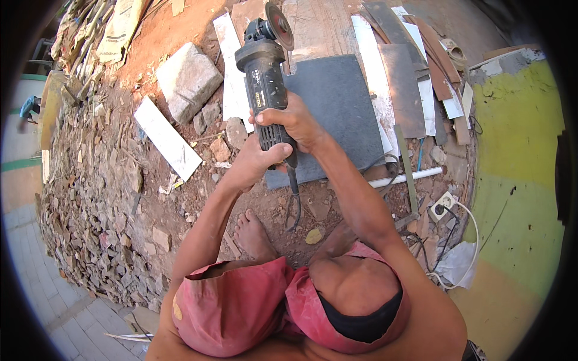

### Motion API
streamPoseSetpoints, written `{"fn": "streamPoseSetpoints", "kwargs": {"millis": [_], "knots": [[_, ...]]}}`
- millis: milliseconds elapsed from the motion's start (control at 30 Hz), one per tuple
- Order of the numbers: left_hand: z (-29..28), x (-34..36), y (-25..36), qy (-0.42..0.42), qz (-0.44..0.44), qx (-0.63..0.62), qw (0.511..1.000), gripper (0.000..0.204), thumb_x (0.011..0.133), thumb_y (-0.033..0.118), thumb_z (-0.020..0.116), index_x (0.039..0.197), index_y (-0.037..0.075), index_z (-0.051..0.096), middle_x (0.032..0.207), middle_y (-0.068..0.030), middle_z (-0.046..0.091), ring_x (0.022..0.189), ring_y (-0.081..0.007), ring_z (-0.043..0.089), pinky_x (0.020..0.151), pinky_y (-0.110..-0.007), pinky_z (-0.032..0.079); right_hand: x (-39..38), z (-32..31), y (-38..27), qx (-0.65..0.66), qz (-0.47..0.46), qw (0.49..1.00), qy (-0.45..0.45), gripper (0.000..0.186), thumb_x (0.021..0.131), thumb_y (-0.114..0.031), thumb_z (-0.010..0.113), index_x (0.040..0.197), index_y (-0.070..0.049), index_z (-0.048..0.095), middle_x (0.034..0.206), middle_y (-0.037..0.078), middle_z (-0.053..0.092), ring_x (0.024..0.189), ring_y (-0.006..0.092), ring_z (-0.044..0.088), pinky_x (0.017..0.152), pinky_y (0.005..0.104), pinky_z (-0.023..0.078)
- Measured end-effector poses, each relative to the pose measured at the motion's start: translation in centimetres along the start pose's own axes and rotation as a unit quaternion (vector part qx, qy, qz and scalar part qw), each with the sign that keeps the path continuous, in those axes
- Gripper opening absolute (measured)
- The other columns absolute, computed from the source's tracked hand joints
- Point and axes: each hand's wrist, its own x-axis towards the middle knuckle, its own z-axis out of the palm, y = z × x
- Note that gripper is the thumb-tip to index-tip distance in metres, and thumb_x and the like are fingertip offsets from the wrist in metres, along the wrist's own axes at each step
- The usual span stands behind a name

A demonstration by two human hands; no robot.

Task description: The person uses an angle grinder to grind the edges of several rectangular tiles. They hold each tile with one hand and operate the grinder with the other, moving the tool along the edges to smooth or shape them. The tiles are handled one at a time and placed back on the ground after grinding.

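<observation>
Both my hands hold an angle grinder [263, 78] out in front of me, its thin disc [279, 26] at the far end. My left hand [251, 161] is closed round the rear of the black body, by the cord. Further up, my right hand [296, 123] wraps the body from the right, its thumb lying across the casing. The power cord [294, 180] hangs down from the tool's back end. Under and to the right of the grinder lies a dark grey slab [337, 108]. Whether the disc turns, I cannot tell.
A big pale stone [189, 83] and a white strip [167, 138] lie to the left, beside heaped rubble [102, 234]. Brown and white boards [402, 90] lie at the far right. A plugged socket block [442, 207] stands near the yellow-green wall [518, 180].
</observation>
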Motion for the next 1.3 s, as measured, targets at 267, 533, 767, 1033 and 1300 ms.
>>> {"fn": "streamPoseSetpoints", "kwargs": {"millis": [267, 533, 767, 1033, 1300], "knots": [[2.3, 0.2, -0.9, 0.078, 0.053, 0.079, 0.992, 0.060, 0.081, 0.048, 0.071, 0.112, 0.000, 0.054, 0.095, -0.0070, 0.061, 0.082, -0.0136, 0.062, 0.064, -0.029, 0.053, 0.3, 0.5, -1.0, -0.199, 0.012, 0.977, 0.069, 0.054, 0.065, -0.013, 0.077, 0.111, 0.002, 0.053, 0.089, 0.007, 0.059, 0.078, 0.0146, 0.058, 0.070, 0.0288, 0.050], [-7.0, 2.5, -5.4, 0.237, 0.060, 0.041, 0.969, 0.045, 0.090, 0.036, 0.068, 0.112, 0.000, 0.055, 0.096, -0.0090, 0.064, 0.083, -0.0187, 0.064, 0.079, -0.034, 0.052, 1.0, -1.3, -1.0, -0.222, 0.041, 0.971, 0.079, 0.056, 0.063, -0.013, 0.079, 0.109, 0.003, 0.053, 0.087, 0.007, 0.060, 0.072, 0.0150, 0.058, 0.065, 0.0292, 0.051], [-3.4, 6.7, -8.2, 0.180, -0.052, -0.270, 0.944, 0.037, 0.097, 0.027, 0.059, 0.119, -0.002, 0.053, 0.106, -0.0128, 0.064, 0.089, -0.0211, 0.067, 0.077, -0.035, 0.057, 1.8, -3.3, 1.9, -0.224, 0.060, 0.968, 0.094, 0.050, 0.066, -0.013, 0.079, 0.105, 0.003, 0.053, 0.084, 0.006, 0.059, 0.070, 0.0141, 0.058, 0.062, 0.0288, 0.050], [-2.2, 5.1, -10.0, 0.197, -0.012, -0.276, 0.941, 0.028, 0.099, 0.018, 0.053, 0.116, -0.004, 0.054, 0.102, -0.0128, 0.066, 0.084, -0.0199, 0.069, 0.074, -0.036, 0.058, 2.8, -2.1, 0.8, -0.180, 0.092, 0.977, 0.070, 0.043, 0.067, -0.013, 0.078, 0.100, 0.000, 0.054, 0.079, 0.006, 0.059, 0.065, 0.0136, 0.059, 0.057, 0.0290, 0.050], [-1.3, 4.6, -10.2, 0.200, 0.011, -0.280, 0.939, 0.028, 0.099, 0.020, 0.053, 0.115, -0.004, 0.055, 0.102, -0.0127, 0.067, 0.081, -0.0194, 0.068, 0.073, -0.035, 0.058, 3.6, -2.1, 1.8, -0.164, 0.117, 0.977, 0.065, 0.042, 0.068, -0.015, 0.079, 0.099, 0.000, 0.055, 0.079, 0.008, 0.061, 0.062, 0.0141, 0.060, 0.054, 0.0294, 0.051]]}}
